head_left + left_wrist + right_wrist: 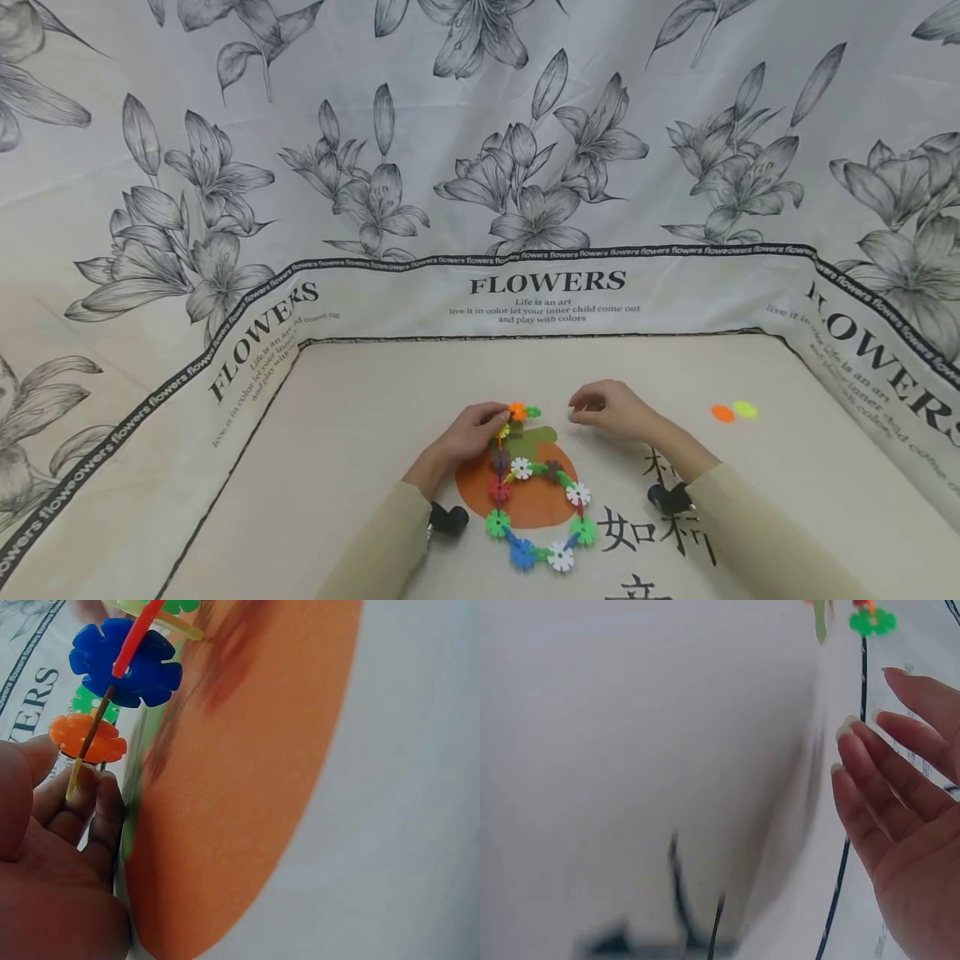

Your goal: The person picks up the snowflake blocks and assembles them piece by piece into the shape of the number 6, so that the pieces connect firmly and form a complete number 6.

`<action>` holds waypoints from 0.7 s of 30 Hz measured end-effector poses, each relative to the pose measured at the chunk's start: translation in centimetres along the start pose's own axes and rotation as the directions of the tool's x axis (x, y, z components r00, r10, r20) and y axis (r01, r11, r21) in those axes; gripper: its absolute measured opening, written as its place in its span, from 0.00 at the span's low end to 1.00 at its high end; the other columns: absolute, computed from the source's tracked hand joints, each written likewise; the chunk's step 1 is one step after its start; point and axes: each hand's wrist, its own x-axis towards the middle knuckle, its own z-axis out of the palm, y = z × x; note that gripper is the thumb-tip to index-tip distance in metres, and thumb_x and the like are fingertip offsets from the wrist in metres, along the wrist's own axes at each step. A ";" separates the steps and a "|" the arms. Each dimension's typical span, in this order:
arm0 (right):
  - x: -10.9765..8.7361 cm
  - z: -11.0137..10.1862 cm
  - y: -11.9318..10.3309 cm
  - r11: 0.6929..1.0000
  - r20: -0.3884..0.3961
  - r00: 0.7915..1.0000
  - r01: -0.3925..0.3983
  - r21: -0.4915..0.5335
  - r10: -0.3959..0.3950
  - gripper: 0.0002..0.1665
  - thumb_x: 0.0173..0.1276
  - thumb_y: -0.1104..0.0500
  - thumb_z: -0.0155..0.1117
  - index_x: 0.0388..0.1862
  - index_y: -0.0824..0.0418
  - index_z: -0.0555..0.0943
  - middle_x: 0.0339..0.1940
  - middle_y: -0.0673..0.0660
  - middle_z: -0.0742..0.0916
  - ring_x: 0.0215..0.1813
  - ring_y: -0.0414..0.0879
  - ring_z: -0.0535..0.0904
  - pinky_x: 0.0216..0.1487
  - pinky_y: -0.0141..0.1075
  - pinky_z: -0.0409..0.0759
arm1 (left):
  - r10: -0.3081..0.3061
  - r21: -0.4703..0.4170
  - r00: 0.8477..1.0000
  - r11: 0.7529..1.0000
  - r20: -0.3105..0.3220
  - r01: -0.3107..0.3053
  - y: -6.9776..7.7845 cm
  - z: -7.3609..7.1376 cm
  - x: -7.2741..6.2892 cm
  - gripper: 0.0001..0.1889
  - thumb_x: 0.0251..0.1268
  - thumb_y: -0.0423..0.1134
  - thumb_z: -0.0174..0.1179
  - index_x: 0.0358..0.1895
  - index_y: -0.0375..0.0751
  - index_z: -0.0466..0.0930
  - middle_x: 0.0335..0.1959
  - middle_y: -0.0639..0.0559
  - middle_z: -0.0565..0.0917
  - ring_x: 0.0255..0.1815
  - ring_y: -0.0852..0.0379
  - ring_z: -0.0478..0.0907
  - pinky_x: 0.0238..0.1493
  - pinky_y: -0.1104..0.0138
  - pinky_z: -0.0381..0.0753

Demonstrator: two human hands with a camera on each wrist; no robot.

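A chain of plastic snowflake discs lies on the table, its lower part linked into a ring of white, green, blue and red pieces. My left hand pinches the chain's upper end near an orange disc. Beyond it sticks out a green disc. In the left wrist view, the orange disc is at my fingertips, with a blue disc farther along. My right hand hovers to the right of the green end, apart from it. The right wrist view shows its fingers extended, holding nothing.
Two loose discs, one orange and one yellow, lie at the right. The pale tablecloth carries an orange fruit print under the chain and black characters. A flower-printed curtain borders the table.
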 end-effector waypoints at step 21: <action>-11.6 -10.1 12.7 0.898 -0.347 0.849 -0.437 -0.038 0.399 0.29 0.77 0.53 0.59 0.64 0.75 0.72 0.56 0.78 0.77 0.53 0.71 0.75 0.43 0.54 0.78 | -0.016 -0.048 1.000 0.999 -0.004 0.016 -0.3 0.0 0.1 0.23 0.79 0.51 0.55 0.66 0.41 0.78 0.63 0.47 0.80 0.62 0.47 0.74 0.71 0.48 0.68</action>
